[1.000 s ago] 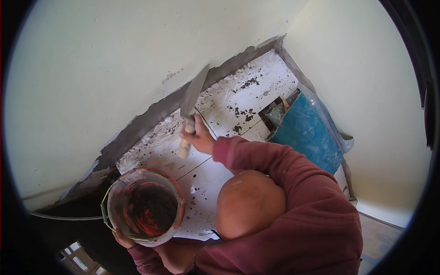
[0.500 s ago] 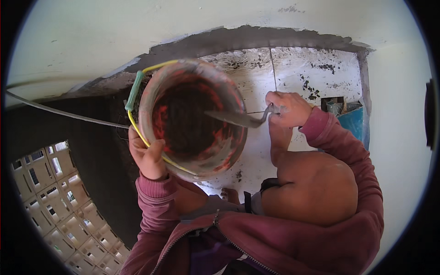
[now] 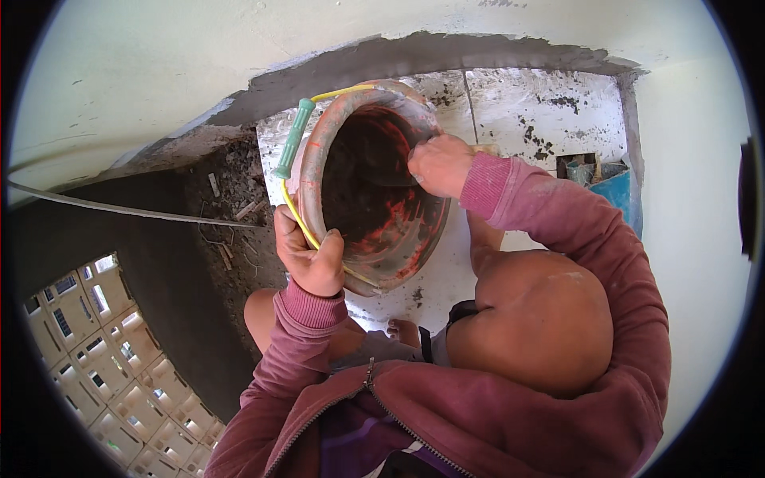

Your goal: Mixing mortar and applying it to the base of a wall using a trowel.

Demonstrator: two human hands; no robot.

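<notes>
A round bucket (image 3: 313,159), its inside smeared grey and red, is tipped with its mouth toward me and to the right. My left hand (image 3: 309,256) is closed on its near left rim, the thumb over the edge and the yellow wire handle under the fingers. The green grip (image 3: 295,139) of that handle stands out at the left side. Inside the mouth, my right hand (image 3: 443,165) is closed round a trowel. The blade is hidden in the dark of the bucket; what looks like the pale handle end (image 3: 486,149) shows behind the fist.
White floor tiles (image 3: 550,99) carry dark mortar crumbs. A strip of grey mortar (image 3: 430,52) runs along the wall's foot. A blue container (image 3: 617,199) stands in the right corner. Left lie rubble (image 3: 231,191) and a long thin strip (image 3: 135,209); perforated blocks (image 3: 119,358) are lower left.
The bucket has shifted right and turned its mouth further to the right, carried by my left hand. My right hand has moved left into the mouth, and the trowel blade has gone out of sight.
</notes>
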